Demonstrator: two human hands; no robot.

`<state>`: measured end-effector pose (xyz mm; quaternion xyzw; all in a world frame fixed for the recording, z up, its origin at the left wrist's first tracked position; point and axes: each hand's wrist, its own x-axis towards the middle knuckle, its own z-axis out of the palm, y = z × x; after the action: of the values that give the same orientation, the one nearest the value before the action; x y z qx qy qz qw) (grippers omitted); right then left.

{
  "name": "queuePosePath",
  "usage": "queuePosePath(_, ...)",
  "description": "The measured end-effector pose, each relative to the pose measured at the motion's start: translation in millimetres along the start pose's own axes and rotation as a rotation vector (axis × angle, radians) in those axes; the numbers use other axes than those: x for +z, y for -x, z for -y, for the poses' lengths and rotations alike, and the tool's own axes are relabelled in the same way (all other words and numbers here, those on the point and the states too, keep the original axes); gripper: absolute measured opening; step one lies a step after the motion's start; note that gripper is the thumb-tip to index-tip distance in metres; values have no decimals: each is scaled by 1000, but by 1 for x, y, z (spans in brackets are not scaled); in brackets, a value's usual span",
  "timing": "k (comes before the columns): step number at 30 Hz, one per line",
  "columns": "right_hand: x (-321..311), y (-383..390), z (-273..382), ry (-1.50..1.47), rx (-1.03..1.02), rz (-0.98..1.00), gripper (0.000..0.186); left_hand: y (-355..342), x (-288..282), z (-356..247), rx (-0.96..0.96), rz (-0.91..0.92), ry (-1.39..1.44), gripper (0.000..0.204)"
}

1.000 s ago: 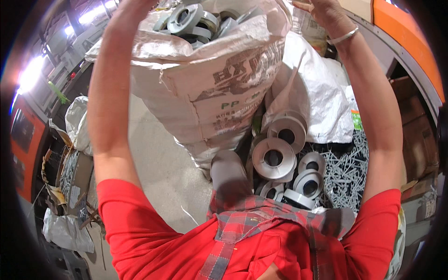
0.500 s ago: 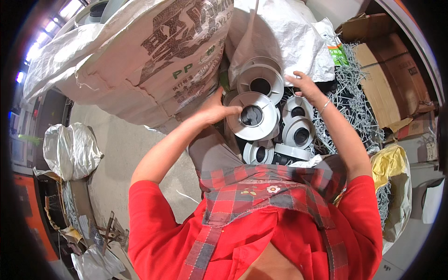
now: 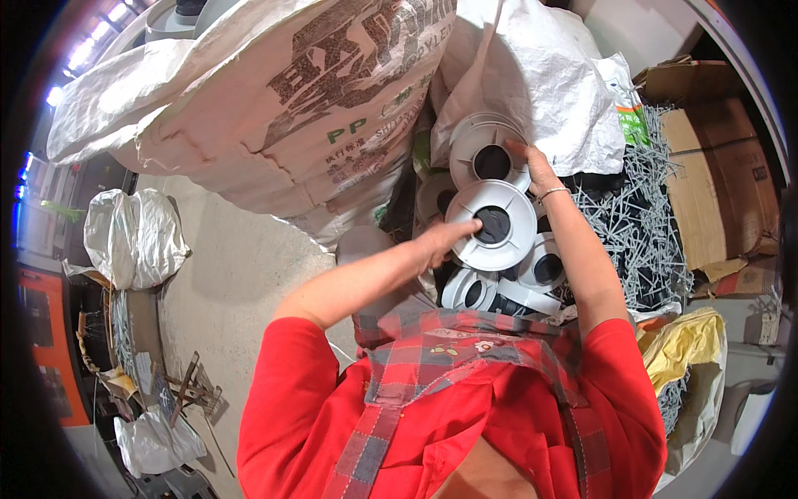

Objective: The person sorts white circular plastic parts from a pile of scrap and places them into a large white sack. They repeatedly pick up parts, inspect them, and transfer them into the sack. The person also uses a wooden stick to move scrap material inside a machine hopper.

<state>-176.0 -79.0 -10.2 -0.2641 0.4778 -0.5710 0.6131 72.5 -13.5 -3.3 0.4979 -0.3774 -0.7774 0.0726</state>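
Note:
My left hand [image 3: 445, 241] grips the left rim of a white plastic spool [image 3: 492, 224] with a dark centre hole, thumb over its face. My right hand [image 3: 532, 170] rests on the upper right edge of the same spool, touching a second spool [image 3: 486, 154] just behind it. Several more white spools [image 3: 540, 266] lie piled below. A metal bangle circles my right wrist.
A large printed woven sack [image 3: 274, 108] leans at upper left. A white sack [image 3: 540, 83] sits behind the spools. Grey plastic sprue scrap [image 3: 632, 224] fills the right, next to cardboard [image 3: 715, 183]. A yellow bag [image 3: 690, 349] and tied white bags [image 3: 133, 237] stand on the concrete floor.
Both hands came down from the big sack's top to the spool pile. They have closed on the top spool, and the view has tilted down.

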Motion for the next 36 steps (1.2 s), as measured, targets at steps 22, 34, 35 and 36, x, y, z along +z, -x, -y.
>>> queuePosePath(22,-25,-20,-29,-109,9,-26,47,108,11,-53,782,254,414,55)
queuePosePath(34,-25,-12,-37,-124,283,-310,92,0,-3,-96,997,-637,212,50)
queuePosePath(35,-32,-24,-49,-281,189,-174,83,-8,-6,-91,1052,-822,48,48)
queuePosePath(36,-26,-31,-55,-437,102,-25,74,-9,-9,-88,1095,-1018,-122,45)
